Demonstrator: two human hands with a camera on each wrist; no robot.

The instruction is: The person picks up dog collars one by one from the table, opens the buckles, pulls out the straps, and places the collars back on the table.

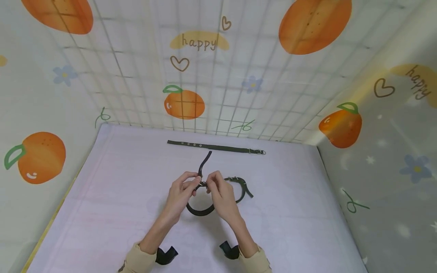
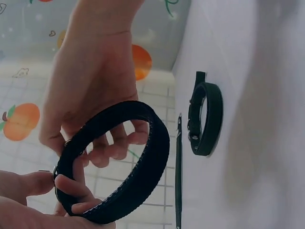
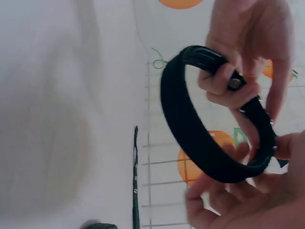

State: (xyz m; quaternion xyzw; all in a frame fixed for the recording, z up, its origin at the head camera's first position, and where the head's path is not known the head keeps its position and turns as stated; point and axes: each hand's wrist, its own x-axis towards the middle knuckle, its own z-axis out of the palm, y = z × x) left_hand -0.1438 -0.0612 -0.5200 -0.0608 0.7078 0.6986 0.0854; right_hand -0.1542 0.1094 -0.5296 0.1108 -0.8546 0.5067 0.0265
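A dark collar [image 1: 200,212], bent into a loop, is held up off the table by both hands. My left hand [image 1: 179,193] pinches the band at the loop's far side; in the right wrist view its fingers [image 3: 217,82] reach inside the loop beside a round metal rivet [image 3: 234,84]. My right hand [image 1: 221,195] grips the band close by, around the metal buckle [image 1: 203,184], which the fingers partly hide. The strap's loose end [image 1: 205,162] sticks out past the left fingertips, away from me.
On the table [image 1: 290,212], a second collar [image 1: 241,193], buckled into a loop, lies just right of my right hand. Behind the hands a third collar [image 1: 222,147] lies stretched flat, with eyelets and a buckle. A printed curtain [image 1: 136,76] hangs along the table's back.
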